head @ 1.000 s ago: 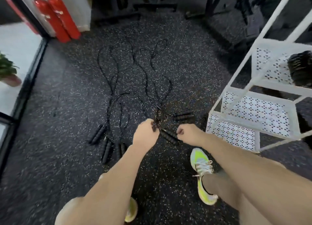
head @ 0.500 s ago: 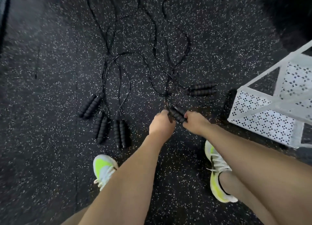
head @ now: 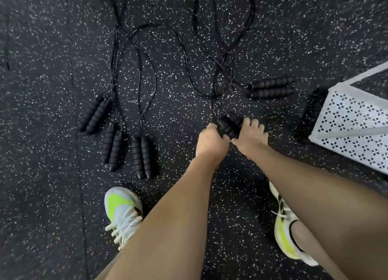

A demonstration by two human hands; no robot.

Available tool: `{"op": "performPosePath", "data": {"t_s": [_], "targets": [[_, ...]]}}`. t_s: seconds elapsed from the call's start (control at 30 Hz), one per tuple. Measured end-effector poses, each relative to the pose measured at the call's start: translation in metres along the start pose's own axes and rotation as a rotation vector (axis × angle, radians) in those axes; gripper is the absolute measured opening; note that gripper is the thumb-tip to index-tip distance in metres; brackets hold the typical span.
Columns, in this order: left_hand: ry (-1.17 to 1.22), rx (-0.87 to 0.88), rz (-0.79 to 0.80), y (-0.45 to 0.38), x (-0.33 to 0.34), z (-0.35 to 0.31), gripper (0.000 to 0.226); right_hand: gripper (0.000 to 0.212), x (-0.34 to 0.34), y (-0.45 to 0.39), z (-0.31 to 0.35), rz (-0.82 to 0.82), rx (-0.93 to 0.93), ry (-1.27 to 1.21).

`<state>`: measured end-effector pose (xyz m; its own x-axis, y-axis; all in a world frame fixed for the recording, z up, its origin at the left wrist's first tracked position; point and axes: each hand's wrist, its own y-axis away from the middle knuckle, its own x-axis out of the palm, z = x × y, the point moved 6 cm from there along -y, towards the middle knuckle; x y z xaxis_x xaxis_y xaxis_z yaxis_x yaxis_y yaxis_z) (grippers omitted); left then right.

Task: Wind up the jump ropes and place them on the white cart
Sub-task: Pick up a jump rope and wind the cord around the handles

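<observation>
Item 1: pair of black foam handles (head: 229,124), the landmark for this list. I am gripping them with both hands just above the speckled rubber floor (head: 52,48). My left hand (head: 211,142) is curling its fingers round the near end of the pair; my right hand (head: 251,135) is wrapping over them from the other side, fingers (head: 255,123) bent across the top. Both sets of fingers are clamped on the handles.

Item 2: thin black cords (head: 216,73), running away from the held handles across the floor, looping and crossing one another, not yet wound.

Item 3: second handle pair (head: 270,87), lying side by side on the floor just beyond the held handles and to their right.

Items 4–6: three more handle pairs lying to the left of the held handles: the nearest pair (head: 141,158), a middle pair (head: 112,146), and the farthest pair (head: 95,113), each with cords trailing away.

Item 7: white cart (head: 354,128), perforated shelf, standing well to the right of the held handles.

Item 8: my two shoes, left (head: 122,211) and right (head: 287,231), white and neon yellow, standing on the floor nearer me than the held handles.
</observation>
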<state>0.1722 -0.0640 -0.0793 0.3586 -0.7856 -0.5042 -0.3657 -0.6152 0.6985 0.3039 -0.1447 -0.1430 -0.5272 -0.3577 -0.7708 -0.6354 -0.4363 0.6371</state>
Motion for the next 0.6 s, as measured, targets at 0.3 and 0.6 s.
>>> {"op": "performPosePath", "data": {"t_s": [0.3,0.6], "targets": [[0.042,-0.079,-0.026,-0.005,-0.004,0.018,0.052,0.089,0.006,-0.007,0.012,0.062,0.004,0.146],[-0.024,-0.086,0.049,0.015,-0.029,0.006,0.042,0.07,0.014,0.044,0.022,0.266,0.1,-0.281]]}}
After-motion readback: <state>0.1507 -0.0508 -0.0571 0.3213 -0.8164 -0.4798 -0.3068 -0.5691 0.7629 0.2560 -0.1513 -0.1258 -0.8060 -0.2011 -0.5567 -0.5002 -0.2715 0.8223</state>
